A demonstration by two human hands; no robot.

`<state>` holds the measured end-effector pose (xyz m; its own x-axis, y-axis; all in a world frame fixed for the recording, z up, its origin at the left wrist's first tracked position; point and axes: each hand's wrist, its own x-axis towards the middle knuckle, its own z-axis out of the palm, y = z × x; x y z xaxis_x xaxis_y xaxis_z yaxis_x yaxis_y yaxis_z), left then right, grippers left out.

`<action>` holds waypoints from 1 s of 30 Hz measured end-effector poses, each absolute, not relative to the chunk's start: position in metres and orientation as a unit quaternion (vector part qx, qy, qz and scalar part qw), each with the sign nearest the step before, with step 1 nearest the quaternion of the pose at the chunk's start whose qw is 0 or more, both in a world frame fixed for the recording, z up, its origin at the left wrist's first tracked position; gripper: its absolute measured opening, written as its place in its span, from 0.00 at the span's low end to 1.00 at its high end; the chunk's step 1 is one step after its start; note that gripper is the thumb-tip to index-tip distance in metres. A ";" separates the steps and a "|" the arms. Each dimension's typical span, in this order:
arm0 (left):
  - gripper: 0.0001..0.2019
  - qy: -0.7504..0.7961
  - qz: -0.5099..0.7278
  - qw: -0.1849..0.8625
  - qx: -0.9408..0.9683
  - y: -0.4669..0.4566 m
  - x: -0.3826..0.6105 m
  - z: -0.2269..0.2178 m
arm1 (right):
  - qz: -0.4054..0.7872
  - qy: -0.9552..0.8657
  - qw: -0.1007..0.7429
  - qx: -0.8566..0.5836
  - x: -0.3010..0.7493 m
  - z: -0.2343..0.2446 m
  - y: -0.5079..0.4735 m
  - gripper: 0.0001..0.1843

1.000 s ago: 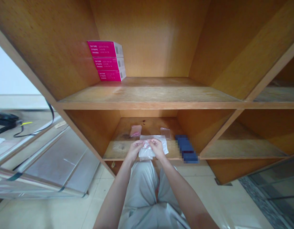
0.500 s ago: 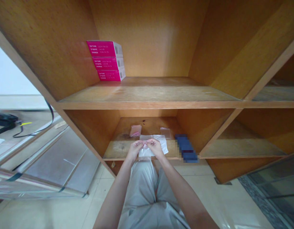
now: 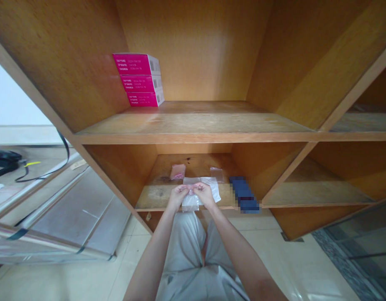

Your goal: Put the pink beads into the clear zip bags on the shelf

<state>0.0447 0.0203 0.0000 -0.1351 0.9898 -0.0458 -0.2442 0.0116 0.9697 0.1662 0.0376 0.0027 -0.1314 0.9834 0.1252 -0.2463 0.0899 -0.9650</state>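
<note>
We pinch clear plastic bag [image 3: 189, 202] at lower middle of frame, pink contents bunched at its top. Left hand [image 3: 179, 197] and right hand [image 3: 205, 194] close together, fingers of both clamped on bag's upper part. White sheet [image 3: 213, 187] under hands, on lower wooden shelf [image 3: 155, 200]. Pink packet [image 3: 178, 172] and small clear bag [image 3: 217, 174] just behind; pixelated blue box [image 3: 244, 194] to right. Three stacked magenta cartons [image 3: 138, 79] upper left, on upper shelf [image 3: 193, 123].

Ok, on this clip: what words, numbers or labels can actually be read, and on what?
Top pink box: three lines of white print, too small to read.
Middle pink box: three lines, too small to read.
Bottom pink box: three lines, too small to read.
Blue box: pixelated, nothing readable.
Clear bag between left hand and right hand: no text seen.
</note>
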 end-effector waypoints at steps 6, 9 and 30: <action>0.13 0.464 0.570 0.542 0.406 0.019 0.044 0.004 | 0.554 -0.503 0.549 -0.372 0.168 -0.001 0.040 0.05; 0.15 0.455 0.558 0.562 0.408 0.019 0.043 0.004 | 0.544 -0.514 0.554 -0.365 0.169 -0.005 0.042 0.07; 0.14 0.435 0.590 0.567 0.376 0.020 0.040 0.001 | 0.540 -0.505 0.575 -0.350 0.170 -0.013 0.045 0.06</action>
<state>0.0396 0.0198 0.0006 -0.0741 0.9960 -0.0495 -0.3419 0.0213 0.9395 0.1703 0.0454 -0.0125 -0.0930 0.9748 0.2029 -0.2664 0.1719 -0.9484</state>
